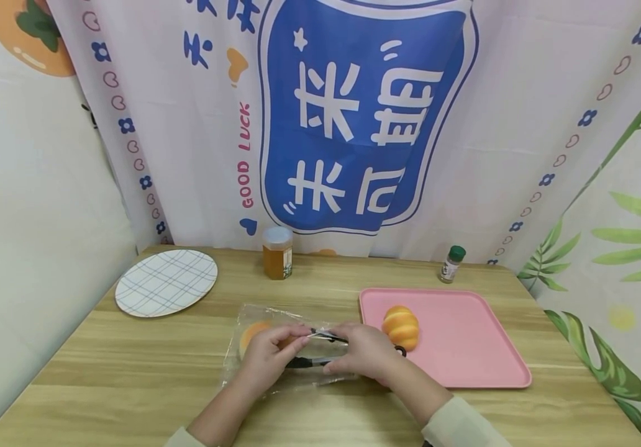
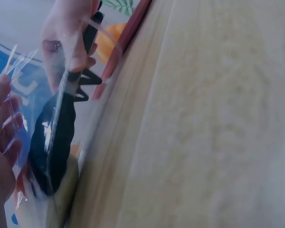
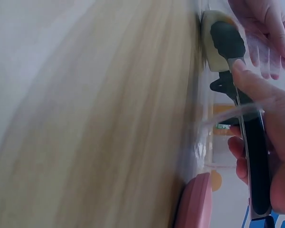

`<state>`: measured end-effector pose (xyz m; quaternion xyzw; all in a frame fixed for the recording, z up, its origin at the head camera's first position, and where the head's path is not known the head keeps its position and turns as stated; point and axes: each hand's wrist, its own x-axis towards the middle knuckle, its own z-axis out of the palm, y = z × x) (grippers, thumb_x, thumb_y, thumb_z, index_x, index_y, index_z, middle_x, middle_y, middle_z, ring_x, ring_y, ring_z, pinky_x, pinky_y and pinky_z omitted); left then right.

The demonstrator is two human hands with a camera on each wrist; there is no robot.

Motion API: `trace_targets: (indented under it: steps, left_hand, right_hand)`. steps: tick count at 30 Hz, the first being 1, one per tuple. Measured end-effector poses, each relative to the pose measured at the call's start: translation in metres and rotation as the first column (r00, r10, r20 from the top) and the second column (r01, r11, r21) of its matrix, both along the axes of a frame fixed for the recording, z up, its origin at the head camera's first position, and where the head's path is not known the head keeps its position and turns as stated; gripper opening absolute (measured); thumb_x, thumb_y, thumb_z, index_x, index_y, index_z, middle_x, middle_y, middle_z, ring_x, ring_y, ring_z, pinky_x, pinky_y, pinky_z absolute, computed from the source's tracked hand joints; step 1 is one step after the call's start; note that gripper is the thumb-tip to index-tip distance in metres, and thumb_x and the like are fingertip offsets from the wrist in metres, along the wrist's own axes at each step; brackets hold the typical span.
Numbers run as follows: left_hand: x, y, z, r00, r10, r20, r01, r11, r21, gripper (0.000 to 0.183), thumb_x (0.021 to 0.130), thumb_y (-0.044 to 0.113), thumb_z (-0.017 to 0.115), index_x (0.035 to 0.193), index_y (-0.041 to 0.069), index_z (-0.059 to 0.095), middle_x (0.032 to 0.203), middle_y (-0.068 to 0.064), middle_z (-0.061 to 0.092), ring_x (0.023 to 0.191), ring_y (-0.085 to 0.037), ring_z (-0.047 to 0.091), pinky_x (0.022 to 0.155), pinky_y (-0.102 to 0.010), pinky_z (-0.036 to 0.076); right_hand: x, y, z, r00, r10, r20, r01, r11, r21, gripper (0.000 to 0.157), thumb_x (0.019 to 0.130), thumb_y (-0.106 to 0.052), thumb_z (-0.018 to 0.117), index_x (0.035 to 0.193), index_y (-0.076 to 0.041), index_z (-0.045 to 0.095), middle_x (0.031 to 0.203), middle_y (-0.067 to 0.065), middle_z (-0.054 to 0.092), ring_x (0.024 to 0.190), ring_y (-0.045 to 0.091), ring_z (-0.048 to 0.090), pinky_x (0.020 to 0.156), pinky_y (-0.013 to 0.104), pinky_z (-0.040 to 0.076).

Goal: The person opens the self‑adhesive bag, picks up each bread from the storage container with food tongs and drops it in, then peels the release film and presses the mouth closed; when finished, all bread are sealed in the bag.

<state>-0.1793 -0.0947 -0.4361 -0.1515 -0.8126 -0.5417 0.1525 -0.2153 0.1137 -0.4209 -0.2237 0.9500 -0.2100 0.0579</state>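
Fingers and thumb of my left hand pinch the edge of a clear plastic bag, lifting its film, as the left wrist view shows. Inside the bag lies a round bread bun, partly hidden behind that hand. My right hand grips a pair of black and silver tongs by the handles. The black, scalloped tong heads stand apart and point left, in among the film beside the bun. Whether they touch the bun I cannot tell.
Right of the hands is a pink tray bearing a ridged bread roll. A checked plate lies at the back left. Toward the rear edge stand an amber jar and a small green-capped bottle. A printed curtain hangs behind.
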Motion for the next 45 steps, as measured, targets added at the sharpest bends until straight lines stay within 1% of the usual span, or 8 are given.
trace_targets:
  steps: [6, 18, 22, 25, 29, 37, 41, 45]
  left_hand:
    - [0.001, 0.001, 0.0, 1.0, 0.001, -0.008, -0.001, 0.999, -0.044, 0.011, 0.083, 0.008, 0.075, 0.092, 0.013, 0.077, 0.101, 0.003, 0.077, 0.105, -0.023, 0.07, 0.092, -0.035, 0.058]
    - [-0.011, -0.003, -0.01, 0.996, -0.01, 0.092, 0.006, 0.999, 0.046, 0.009, 0.085, 0.011, 0.074, 0.093, 0.009, 0.076, 0.103, -0.005, 0.076, 0.095, -0.008, 0.068, 0.072, -0.018, 0.056]
    - [-0.012, -0.002, -0.01, 0.996, -0.011, 0.085, 0.008, 0.999, 0.034, 0.009, 0.086, 0.014, 0.074, 0.094, 0.01, 0.076, 0.104, -0.006, 0.076, 0.101, -0.021, 0.07, 0.091, -0.033, 0.058]
    - [-0.013, -0.002, -0.01, 0.997, 0.002, 0.08, -0.003, 1.0, 0.016, 0.009, 0.086, 0.014, 0.074, 0.093, 0.01, 0.076, 0.104, -0.006, 0.076, 0.115, -0.035, 0.065, 0.11, -0.047, 0.044]
    - [-0.015, -0.002, -0.011, 0.996, 0.003, 0.087, -0.004, 1.0, 0.01, 0.007, 0.086, 0.013, 0.074, 0.092, 0.01, 0.076, 0.103, -0.006, 0.076, 0.123, -0.041, 0.059, 0.116, -0.053, 0.033]
    - [-0.018, -0.002, -0.012, 0.996, 0.002, 0.093, -0.002, 1.0, -0.006, 0.005, 0.087, 0.015, 0.073, 0.091, 0.013, 0.076, 0.099, -0.002, 0.076, 0.089, -0.017, 0.071, 0.098, -0.043, 0.055]
    - [-0.019, -0.002, -0.012, 0.998, 0.002, 0.062, -0.002, 1.0, -0.011, 0.005, 0.086, 0.012, 0.074, 0.09, 0.013, 0.076, 0.097, -0.001, 0.077, 0.078, -0.001, 0.068, 0.107, -0.044, 0.048]
    - [-0.02, -0.002, -0.013, 1.0, 0.021, 0.002, -0.021, 0.999, -0.048, 0.007, 0.084, 0.013, 0.075, 0.091, 0.013, 0.076, 0.096, -0.001, 0.077, 0.088, -0.013, 0.073, 0.116, -0.05, 0.036]
  right_hand:
    - [0.0, -0.003, 0.003, 1.0, 0.027, -0.008, -0.027, 1.0, 0.013, 0.077, 0.068, -0.059, 0.082, 0.131, -0.018, 0.063, 0.134, 0.002, 0.063, 0.121, 0.026, 0.061, 0.098, 0.048, 0.053]
    - [-0.003, -0.001, 0.004, 1.0, 0.007, 0.019, -0.008, 1.0, 0.027, 0.084, 0.062, -0.055, 0.085, 0.136, -0.024, 0.059, 0.137, 0.0, 0.061, 0.122, 0.026, 0.06, 0.102, 0.048, 0.05]
    - [-0.005, 0.004, 0.006, 0.999, 0.021, 0.027, -0.022, 0.999, 0.031, 0.089, 0.061, -0.056, 0.085, 0.138, -0.023, 0.056, 0.139, 0.002, 0.059, 0.124, 0.027, 0.058, 0.104, 0.049, 0.049]
    - [-0.007, 0.01, 0.008, 0.998, 0.058, 0.005, -0.059, 0.997, 0.051, 0.089, 0.064, -0.057, 0.083, 0.141, -0.022, 0.054, 0.141, 0.004, 0.058, 0.126, 0.027, 0.057, 0.105, 0.048, 0.049]
    - [-0.009, 0.02, 0.012, 0.997, 0.081, 0.004, -0.081, 0.996, 0.038, 0.086, 0.067, -0.057, 0.081, 0.14, -0.021, 0.054, 0.14, 0.003, 0.059, 0.127, 0.025, 0.057, 0.106, 0.046, 0.048]
    - [-0.003, 0.042, 0.027, 0.998, 0.045, 0.052, -0.046, 0.999, 0.012, 0.085, 0.066, -0.054, 0.084, 0.137, -0.014, 0.057, 0.136, 0.008, 0.061, 0.125, 0.028, 0.057, 0.105, 0.051, 0.048]
    - [0.001, 0.052, 0.032, 0.997, 0.032, 0.074, -0.034, 0.999, 0.025, 0.084, 0.066, -0.051, 0.085, 0.136, -0.014, 0.057, 0.135, 0.007, 0.061, 0.124, 0.028, 0.057, 0.104, 0.052, 0.049]
    - [0.006, 0.065, 0.036, 0.994, 0.022, 0.104, -0.024, 1.0, 0.014, 0.083, 0.067, -0.05, 0.085, 0.137, -0.014, 0.057, 0.135, 0.004, 0.062, 0.124, 0.026, 0.058, 0.103, 0.053, 0.049]
